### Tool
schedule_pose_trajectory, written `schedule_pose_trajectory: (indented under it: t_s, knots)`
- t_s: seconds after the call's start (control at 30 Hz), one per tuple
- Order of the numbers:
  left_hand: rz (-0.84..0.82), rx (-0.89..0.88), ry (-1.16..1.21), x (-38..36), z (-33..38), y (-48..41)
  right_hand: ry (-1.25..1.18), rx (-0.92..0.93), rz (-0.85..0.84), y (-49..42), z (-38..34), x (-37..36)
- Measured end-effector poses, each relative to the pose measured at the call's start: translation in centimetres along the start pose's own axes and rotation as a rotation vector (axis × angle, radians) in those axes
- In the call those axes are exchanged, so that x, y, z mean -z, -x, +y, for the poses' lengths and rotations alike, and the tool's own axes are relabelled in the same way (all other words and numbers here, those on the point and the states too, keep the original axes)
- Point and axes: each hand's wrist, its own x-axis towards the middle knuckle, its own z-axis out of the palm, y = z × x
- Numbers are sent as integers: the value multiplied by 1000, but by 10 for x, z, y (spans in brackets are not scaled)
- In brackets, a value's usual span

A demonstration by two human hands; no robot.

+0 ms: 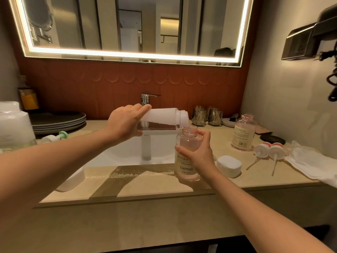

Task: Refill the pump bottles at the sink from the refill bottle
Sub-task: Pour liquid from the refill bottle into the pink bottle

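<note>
My left hand point(125, 123) grips the clear refill bottle point(160, 118), tipped on its side with its mouth over the neck of an open pink pump bottle point(187, 143) labelled YAPING. White foamy liquid lies along the refill bottle's side. My right hand point(197, 152) holds that pink bottle upright on the counter by the sink point(127, 152). A second open pink bottle point(243, 132) stands at the right. Two pump heads point(269, 150) with their tubes lie on the counter beside it.
A chrome faucet point(145, 100) stands behind the sink. A white soap box point(228, 166) sits right of the held bottle, a white cloth point(310, 161) at far right. Stacked plates point(58, 122), a green-tipped pump point(54, 136) and a plastic container point(14, 123) are at left; glass cups point(207, 115) at the back.
</note>
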Motion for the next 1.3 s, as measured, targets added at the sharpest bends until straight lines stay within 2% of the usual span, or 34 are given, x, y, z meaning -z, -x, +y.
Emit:
schedule_pose_trajectory:
  t_s: [1.3]
  knots:
    - [23,-61,-30,7,-3,-4,3,2,-7,1,2,0]
